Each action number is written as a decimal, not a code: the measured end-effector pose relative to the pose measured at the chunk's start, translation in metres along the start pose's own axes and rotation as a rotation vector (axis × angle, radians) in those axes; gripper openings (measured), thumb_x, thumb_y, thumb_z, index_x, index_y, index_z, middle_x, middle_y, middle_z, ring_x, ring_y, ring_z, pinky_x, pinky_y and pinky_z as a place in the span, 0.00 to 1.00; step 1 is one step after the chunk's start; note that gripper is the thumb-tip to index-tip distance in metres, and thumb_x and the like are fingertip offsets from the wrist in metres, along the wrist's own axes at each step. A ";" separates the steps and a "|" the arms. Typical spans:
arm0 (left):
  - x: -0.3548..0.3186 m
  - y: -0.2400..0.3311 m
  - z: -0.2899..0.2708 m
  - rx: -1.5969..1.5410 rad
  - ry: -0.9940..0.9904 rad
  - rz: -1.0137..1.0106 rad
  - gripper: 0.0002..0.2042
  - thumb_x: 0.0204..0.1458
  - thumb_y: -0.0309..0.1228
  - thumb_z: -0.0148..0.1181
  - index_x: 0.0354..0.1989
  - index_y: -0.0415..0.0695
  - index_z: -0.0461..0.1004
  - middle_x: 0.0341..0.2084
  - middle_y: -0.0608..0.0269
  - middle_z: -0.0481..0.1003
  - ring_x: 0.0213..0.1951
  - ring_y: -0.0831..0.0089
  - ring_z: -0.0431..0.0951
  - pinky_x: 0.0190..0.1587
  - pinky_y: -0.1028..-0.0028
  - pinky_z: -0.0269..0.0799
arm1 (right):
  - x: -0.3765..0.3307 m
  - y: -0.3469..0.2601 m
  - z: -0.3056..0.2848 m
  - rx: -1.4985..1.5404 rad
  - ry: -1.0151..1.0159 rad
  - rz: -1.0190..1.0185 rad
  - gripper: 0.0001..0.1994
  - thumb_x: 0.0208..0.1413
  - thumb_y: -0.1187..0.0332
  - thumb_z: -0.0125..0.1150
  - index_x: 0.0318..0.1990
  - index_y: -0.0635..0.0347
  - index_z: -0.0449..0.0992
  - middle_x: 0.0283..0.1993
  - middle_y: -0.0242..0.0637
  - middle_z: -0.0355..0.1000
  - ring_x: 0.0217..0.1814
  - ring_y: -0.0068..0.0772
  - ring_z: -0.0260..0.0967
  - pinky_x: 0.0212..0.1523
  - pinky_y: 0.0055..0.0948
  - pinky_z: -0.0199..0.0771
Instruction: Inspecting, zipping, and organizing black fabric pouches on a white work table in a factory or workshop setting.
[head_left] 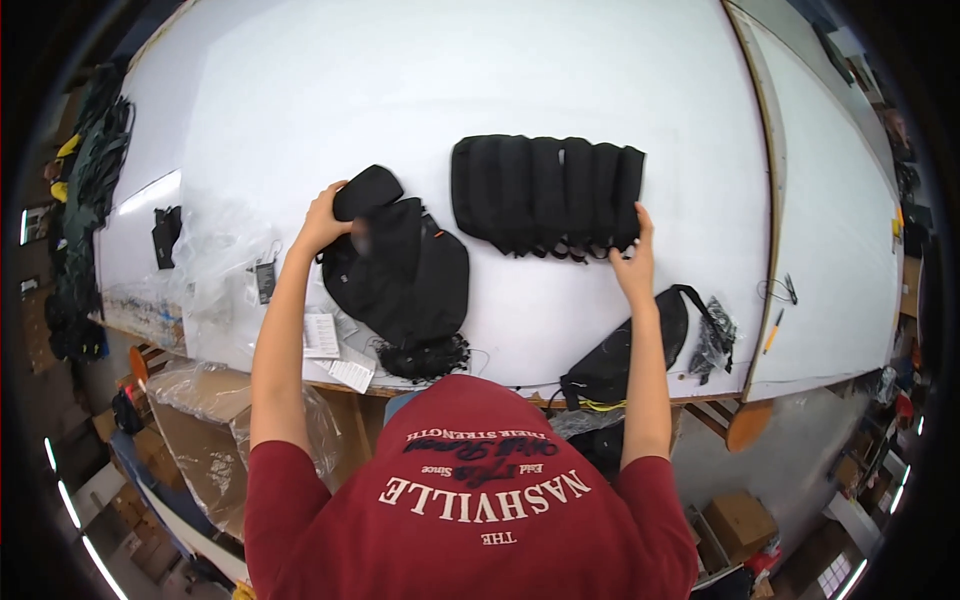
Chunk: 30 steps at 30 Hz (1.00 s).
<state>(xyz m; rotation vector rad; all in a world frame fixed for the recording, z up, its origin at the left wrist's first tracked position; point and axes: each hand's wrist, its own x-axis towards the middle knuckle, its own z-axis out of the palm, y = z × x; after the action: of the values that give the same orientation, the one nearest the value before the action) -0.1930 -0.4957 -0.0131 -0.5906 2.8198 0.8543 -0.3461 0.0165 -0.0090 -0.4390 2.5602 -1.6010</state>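
Note:
My left hand [322, 222] grips the edge of a small black fabric pouch [370, 192], its thumb on the near side. That pouch lies against a heap of similar black pouches [400, 275] on the white table. To the right, several black pouches stand packed in a row [535, 195], with cords or loops along their near side. My right hand [636, 262] is closed round the near right corner of this row, thumb and fingers on the end pouch. A tangle of black cords [425, 357] sits at the near end of the heap.
Clear plastic bags [225, 265], white printed slips [350, 368] and a black tag [265, 283] lie left. A black strapped bag [625, 350], wrapped dark items [712, 340] and an orange pen [773, 331] lie right. Below the table edge stands a plastic-covered carton [195, 425].

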 end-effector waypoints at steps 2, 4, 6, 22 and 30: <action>0.005 -0.001 0.000 -0.091 0.010 -0.038 0.43 0.32 0.41 0.75 0.60 0.45 0.61 0.50 0.46 0.70 0.51 0.53 0.71 0.54 0.63 0.68 | -0.001 0.009 -0.008 0.006 -0.026 0.144 0.45 0.38 0.84 0.53 0.68 0.49 0.47 0.65 0.47 0.54 0.64 0.44 0.58 0.62 0.39 0.58; 0.005 0.012 -0.004 -0.238 -0.010 -0.136 0.42 0.34 0.43 0.74 0.61 0.45 0.62 0.50 0.46 0.70 0.50 0.55 0.71 0.52 0.64 0.69 | -0.004 0.008 -0.012 -0.028 0.019 0.135 0.46 0.39 0.83 0.54 0.69 0.47 0.45 0.64 0.48 0.54 0.64 0.46 0.57 0.63 0.42 0.57; 0.000 0.020 -0.011 -0.394 -0.018 -0.227 0.42 0.35 0.45 0.74 0.61 0.45 0.62 0.49 0.46 0.70 0.49 0.58 0.72 0.50 0.65 0.71 | -0.007 0.003 -0.012 -0.037 0.059 0.157 0.45 0.39 0.83 0.55 0.69 0.48 0.45 0.63 0.47 0.55 0.63 0.46 0.58 0.62 0.42 0.57; -0.155 0.200 -0.043 -1.384 -0.083 -0.102 0.33 0.52 0.41 0.62 0.64 0.43 0.55 0.48 0.63 0.69 0.50 0.76 0.69 0.48 0.73 0.66 | -0.125 -0.249 0.074 0.253 -0.280 -0.208 0.23 0.45 0.64 0.71 0.49 0.56 0.71 0.35 0.33 0.70 0.34 0.25 0.68 0.32 0.22 0.65; -0.198 0.204 -0.032 -1.361 -0.052 -0.203 0.40 0.45 0.54 0.64 0.60 0.41 0.57 0.46 0.63 0.68 0.49 0.75 0.68 0.47 0.69 0.62 | -0.158 -0.278 0.054 -0.053 -0.426 -0.445 0.30 0.35 0.65 0.76 0.51 0.53 0.71 0.33 0.31 0.68 0.27 0.24 0.64 0.25 0.23 0.62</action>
<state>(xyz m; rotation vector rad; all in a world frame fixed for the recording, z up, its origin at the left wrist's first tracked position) -0.0949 -0.2931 0.1636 -0.8760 1.6715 2.5651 -0.1292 -0.0984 0.2024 -1.2758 2.2792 -1.3513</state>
